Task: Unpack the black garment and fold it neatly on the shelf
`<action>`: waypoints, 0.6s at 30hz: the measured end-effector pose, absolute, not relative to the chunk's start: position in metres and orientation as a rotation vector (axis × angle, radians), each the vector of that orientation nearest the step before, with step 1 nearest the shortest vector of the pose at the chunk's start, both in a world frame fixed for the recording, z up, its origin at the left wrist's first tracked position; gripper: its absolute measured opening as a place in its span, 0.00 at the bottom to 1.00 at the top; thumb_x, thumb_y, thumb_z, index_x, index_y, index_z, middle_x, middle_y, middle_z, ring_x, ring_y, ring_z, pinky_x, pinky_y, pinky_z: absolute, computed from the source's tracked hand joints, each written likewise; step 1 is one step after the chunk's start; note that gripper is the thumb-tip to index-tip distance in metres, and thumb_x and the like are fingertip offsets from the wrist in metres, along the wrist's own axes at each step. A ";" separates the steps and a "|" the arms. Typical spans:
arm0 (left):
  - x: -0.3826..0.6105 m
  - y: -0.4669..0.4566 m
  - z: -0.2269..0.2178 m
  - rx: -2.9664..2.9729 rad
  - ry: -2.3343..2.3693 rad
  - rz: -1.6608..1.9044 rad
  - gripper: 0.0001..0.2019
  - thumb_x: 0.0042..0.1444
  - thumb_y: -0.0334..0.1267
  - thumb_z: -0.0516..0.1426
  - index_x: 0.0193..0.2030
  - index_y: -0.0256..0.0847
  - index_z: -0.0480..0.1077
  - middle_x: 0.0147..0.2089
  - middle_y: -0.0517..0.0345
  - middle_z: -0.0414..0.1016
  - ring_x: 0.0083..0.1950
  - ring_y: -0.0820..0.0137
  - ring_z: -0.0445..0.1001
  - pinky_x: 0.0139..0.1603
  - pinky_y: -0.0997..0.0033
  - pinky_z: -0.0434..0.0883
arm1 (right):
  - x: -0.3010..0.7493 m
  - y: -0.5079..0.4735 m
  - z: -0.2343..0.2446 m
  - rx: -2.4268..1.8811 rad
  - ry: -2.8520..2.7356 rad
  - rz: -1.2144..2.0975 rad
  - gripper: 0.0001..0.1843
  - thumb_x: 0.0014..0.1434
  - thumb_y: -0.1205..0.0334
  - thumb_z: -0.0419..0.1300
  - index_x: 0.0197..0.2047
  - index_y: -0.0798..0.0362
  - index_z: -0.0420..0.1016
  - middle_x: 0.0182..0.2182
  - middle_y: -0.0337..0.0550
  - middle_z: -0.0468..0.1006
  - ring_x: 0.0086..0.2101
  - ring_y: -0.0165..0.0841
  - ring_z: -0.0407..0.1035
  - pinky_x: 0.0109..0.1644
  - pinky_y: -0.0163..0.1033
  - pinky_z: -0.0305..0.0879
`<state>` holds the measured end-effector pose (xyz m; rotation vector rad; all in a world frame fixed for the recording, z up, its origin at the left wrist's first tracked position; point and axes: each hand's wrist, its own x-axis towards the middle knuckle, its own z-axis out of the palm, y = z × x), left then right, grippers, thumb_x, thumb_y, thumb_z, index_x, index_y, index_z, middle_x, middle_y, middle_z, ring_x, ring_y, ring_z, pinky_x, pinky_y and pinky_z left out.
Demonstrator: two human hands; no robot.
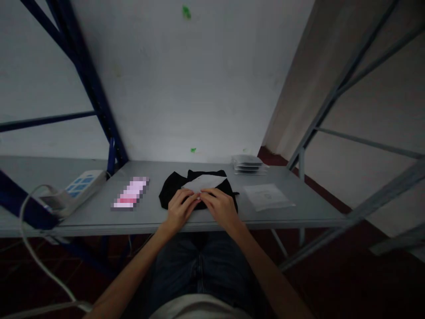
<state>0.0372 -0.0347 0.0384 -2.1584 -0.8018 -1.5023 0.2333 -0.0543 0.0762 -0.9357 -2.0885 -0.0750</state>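
A black garment [172,188] lies on the grey shelf [299,212] right in front of me, with a white sheet or card [203,181] resting on top of it. My left hand [179,209] and my right hand [221,206] sit side by side on the near part of the garment. Their fingertips meet at the near edge of the white sheet and press down on it, fingers curled. What is under the fingers is hidden.
A flat clear bag with a printed sheet [268,196] lies to the right, a small stack of similar bags [248,164] behind it. A blurred pink item [130,193] and a white power strip [78,188] with cable lie to the left. Blue and grey rack posts flank the shelf.
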 end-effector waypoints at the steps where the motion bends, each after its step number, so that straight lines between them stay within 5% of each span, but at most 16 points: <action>1: 0.037 -0.035 0.038 -2.147 -0.786 -1.495 0.11 0.65 0.33 0.61 0.54 0.45 0.74 0.43 0.53 0.79 0.45 0.64 0.78 0.47 0.60 0.79 | 0.233 -0.054 0.076 -0.933 -2.098 -0.079 0.12 0.72 0.65 0.58 0.50 0.47 0.84 0.49 0.44 0.83 0.49 0.35 0.78 0.56 0.38 0.74; 11: 0.035 -0.029 0.032 -2.051 -0.933 -1.318 0.07 0.65 0.32 0.62 0.48 0.44 0.75 0.42 0.54 0.82 0.47 0.61 0.76 0.48 0.58 0.74 | 0.260 -0.037 0.087 -0.839 -1.896 0.091 0.12 0.70 0.65 0.58 0.42 0.47 0.85 0.43 0.42 0.85 0.45 0.34 0.79 0.55 0.40 0.74; 18: 0.039 -0.027 0.037 -2.116 -1.141 -1.215 0.05 0.68 0.36 0.59 0.46 0.43 0.76 0.45 0.50 0.79 0.47 0.60 0.74 0.46 0.59 0.72 | 0.334 -0.023 0.101 -0.987 -1.527 0.217 0.11 0.66 0.52 0.62 0.39 0.50 0.83 0.46 0.47 0.83 0.48 0.40 0.78 0.40 0.41 0.80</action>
